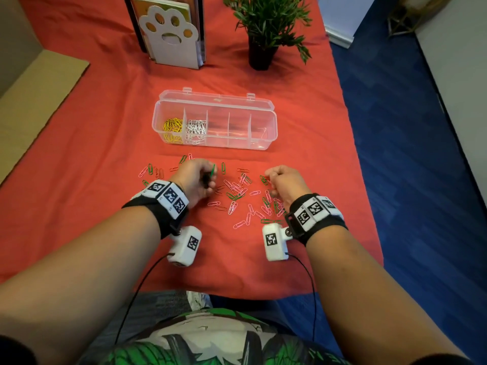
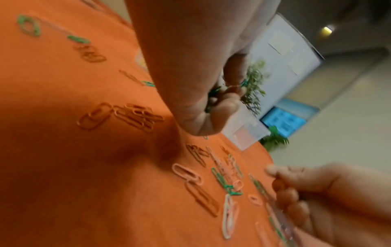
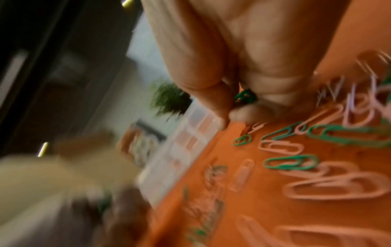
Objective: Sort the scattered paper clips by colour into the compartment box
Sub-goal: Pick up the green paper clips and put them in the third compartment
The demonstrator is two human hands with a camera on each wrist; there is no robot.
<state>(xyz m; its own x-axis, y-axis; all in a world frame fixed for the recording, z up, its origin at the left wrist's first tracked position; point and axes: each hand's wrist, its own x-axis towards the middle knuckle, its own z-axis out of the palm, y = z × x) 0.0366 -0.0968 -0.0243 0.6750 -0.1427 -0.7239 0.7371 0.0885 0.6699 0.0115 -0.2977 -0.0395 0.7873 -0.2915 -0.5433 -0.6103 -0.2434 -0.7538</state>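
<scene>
Left hand [image 1: 197, 180] hovered low over the cloth, fingers curled round a small bunch of green clips [image 2: 213, 95]; one green end stuck up past the knuckles in the head view. Right hand [image 1: 283, 181] was likewise curled, with a green clip [image 3: 245, 96] caught between thumb and fingers, as the right wrist view showed despite heavy blur. Both hands sat just above the scatter, well apart from each other.

Loose paper clips [image 1: 241, 192] lay between and around the hands: pink, green and some reddish ones close in tone to the cloth, several overlapping in a tangle at centre. A few more lay left of the left hand, near its wrist band.

Compartment box [image 1: 263, 143], clear plastic with lid hinged open at the back, stood beyond the scatter, apart from both hands. Its leftmost compartment held yellow clips [image 1: 172, 127]; the next one held white clips [image 1: 196, 129]. The three compartments to the right looked bare of colour; could not tell for certain through the glare.

Red tablecloth [image 1: 79, 154] covered the table. At the far edge stood a paw-shaped white stand [image 1: 168, 35] and a potted plant [image 1: 263, 27].
</scene>
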